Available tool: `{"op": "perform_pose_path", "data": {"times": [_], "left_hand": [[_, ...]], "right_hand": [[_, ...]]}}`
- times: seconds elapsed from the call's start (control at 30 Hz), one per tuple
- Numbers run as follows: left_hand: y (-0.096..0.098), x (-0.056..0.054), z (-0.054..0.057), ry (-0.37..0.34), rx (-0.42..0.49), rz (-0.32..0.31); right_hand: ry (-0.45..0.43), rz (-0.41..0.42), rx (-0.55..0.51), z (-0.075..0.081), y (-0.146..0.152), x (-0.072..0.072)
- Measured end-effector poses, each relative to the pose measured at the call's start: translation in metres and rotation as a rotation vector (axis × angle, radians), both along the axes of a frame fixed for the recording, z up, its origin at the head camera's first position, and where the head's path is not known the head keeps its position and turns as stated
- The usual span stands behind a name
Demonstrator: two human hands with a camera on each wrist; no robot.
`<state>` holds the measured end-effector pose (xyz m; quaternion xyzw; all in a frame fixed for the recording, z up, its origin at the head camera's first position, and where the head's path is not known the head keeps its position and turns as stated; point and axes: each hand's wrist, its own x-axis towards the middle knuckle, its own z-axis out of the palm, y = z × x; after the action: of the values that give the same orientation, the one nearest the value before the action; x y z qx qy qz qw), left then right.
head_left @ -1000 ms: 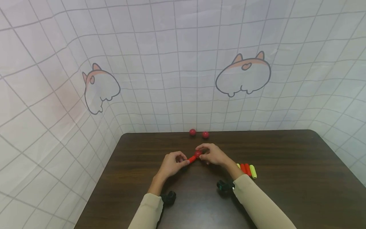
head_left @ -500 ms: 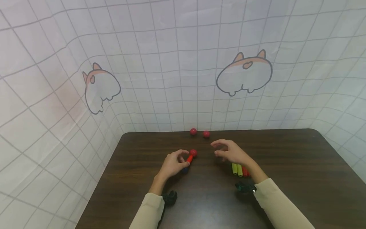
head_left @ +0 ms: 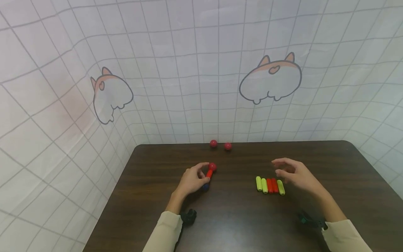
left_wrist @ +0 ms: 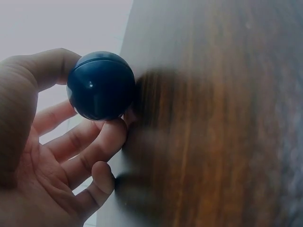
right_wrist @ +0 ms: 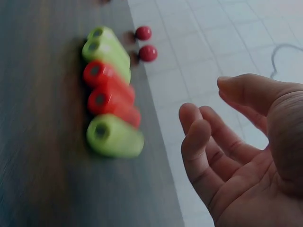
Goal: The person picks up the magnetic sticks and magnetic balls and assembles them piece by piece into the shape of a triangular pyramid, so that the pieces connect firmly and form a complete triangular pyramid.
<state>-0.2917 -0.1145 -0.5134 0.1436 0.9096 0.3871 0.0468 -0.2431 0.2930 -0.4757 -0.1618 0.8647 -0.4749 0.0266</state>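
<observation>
While the red stick (head_left: 209,173), set between a red ball (head_left: 212,167) and a blue ball (left_wrist: 101,86), is pinched by the left hand (head_left: 190,180), the right hand (head_left: 299,174) is held loosely spread, well right of the stick.

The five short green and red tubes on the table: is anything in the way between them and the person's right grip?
Nothing visible. The right grip is near the right end of the tubes, and the right wrist view shows only an open gap between. The two red balls lie by the far edge, out of that path.
</observation>
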Motion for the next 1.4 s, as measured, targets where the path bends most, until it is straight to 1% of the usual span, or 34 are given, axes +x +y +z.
{"op": "perform_pose_path", "data": {"times": [0.1,0.2,0.4,0.53,0.77,0.93,1.07,1.3,1.4], "left_hand": [[0.002,0.0,0.0,0.003,-0.005,0.0],[0.003,0.0,0.0,0.009,-0.01,0.005],[0.004,0.0,-0.001,0.016,0.002,0.004],[0.004,-0.001,-0.002,0.008,0.023,-0.005],[0.003,0.001,-0.003,-0.018,0.076,-0.03],[0.003,0.001,-0.004,-0.012,0.095,-0.044],[0.003,0.001,-0.005,-0.015,0.104,-0.046],[0.004,0.002,-0.002,-0.025,0.107,-0.044],[0.004,0.001,-0.003,-0.029,0.106,-0.039]], "right_hand": [[-0.004,-0.024,0.021,-0.007,0.013,0.009],[-0.033,-0.031,0.03,-0.014,0.021,0.014],[-0.089,-0.019,0.075,-0.026,0.023,0.018],[-0.091,-0.019,0.113,-0.03,0.019,0.017],[-0.079,-0.026,0.197,-0.034,0.014,0.015],[-0.082,-0.044,0.219,-0.035,0.019,0.016],[-0.068,-0.06,0.245,-0.035,0.027,0.017],[-0.041,-0.085,0.262,-0.032,0.037,0.017],[-0.028,-0.094,0.261,-0.032,0.041,0.017]]}}
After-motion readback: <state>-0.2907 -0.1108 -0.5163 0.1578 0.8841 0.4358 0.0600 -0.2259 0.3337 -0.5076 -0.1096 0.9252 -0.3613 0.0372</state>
